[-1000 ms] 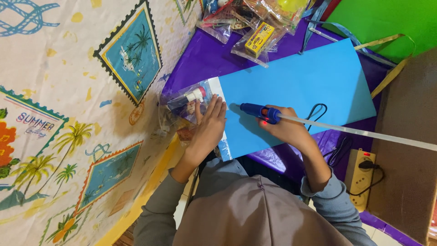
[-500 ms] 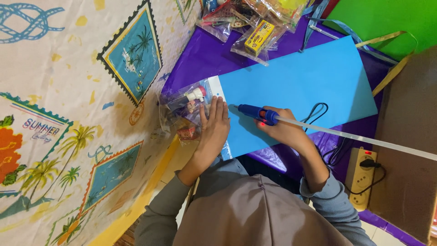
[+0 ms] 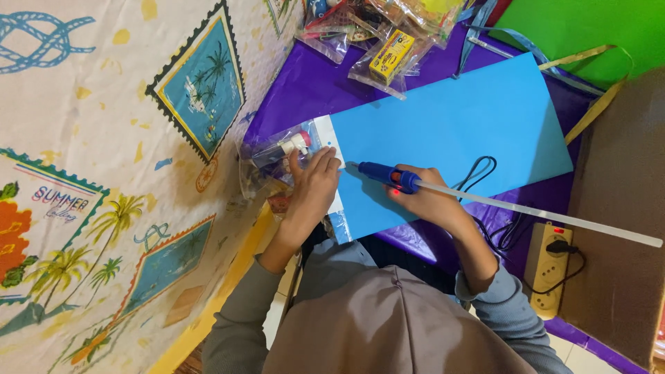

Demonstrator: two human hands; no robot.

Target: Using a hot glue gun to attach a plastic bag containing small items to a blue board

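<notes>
A blue glue gun [image 3: 388,177] is gripped by the right hand [image 3: 429,201], fingers curled around it. A clear plastic packet [image 3: 291,149] is pressed against the blue card [image 3: 450,131] by the left hand [image 3: 315,176], fingers together.

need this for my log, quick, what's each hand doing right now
Left hand: open, fingers flat on the clear plastic packet at the blue sheet edge.
Right hand: closed around the blue glue gun.

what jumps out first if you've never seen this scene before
The big bright blue sheet on the purple table cover, centre frame. At its near-left edge the right hand holds a blue glue gun with a long white stick, while the left hand presses a clear plastic packet. A tropical-print cloth fills the left.
</notes>
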